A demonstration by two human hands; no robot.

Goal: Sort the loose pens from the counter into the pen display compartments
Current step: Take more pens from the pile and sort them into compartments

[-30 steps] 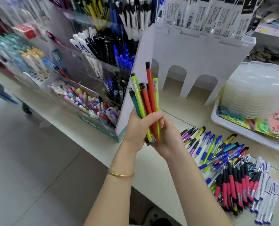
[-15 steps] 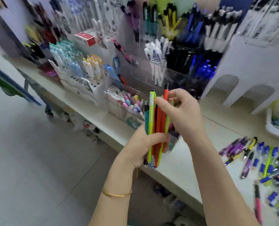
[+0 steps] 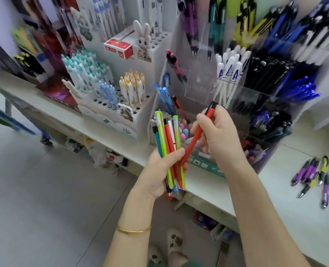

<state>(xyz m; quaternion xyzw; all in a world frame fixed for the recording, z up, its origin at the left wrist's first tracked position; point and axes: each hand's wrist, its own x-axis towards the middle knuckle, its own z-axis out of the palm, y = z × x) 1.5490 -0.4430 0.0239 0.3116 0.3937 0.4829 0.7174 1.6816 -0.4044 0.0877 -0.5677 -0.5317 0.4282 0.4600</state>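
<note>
My left hand [image 3: 160, 171] grips an upright bundle of pens [image 3: 168, 143], lime green, red, teal and white ones. My right hand [image 3: 220, 135] pinches a single red pen with a black cap [image 3: 197, 132], tilted away from the bundle with its lower end still among the other pens. Both hands are in front of the clear acrylic pen display [image 3: 242, 97], whose compartments hold white, black and blue pens. One red pen [image 3: 179, 106] stands in a compartment just behind the bundle. Loose purple and yellow pens [image 3: 313, 174] lie on the white counter [image 3: 287, 191] at the right.
A white holed pen stand [image 3: 125, 105] with teal, blue and yellow-capped pens stands to the left of the display. A red box [image 3: 119, 48] and a rabbit figure [image 3: 144, 38] sit behind it. Bags and clutter lie under the counter. Grey floor tiles spread at the left.
The view has swung left, off the loose pen pile and onto the display. My right hand has drawn one red pen sideways and upward out of the bundle in my left hand.
</note>
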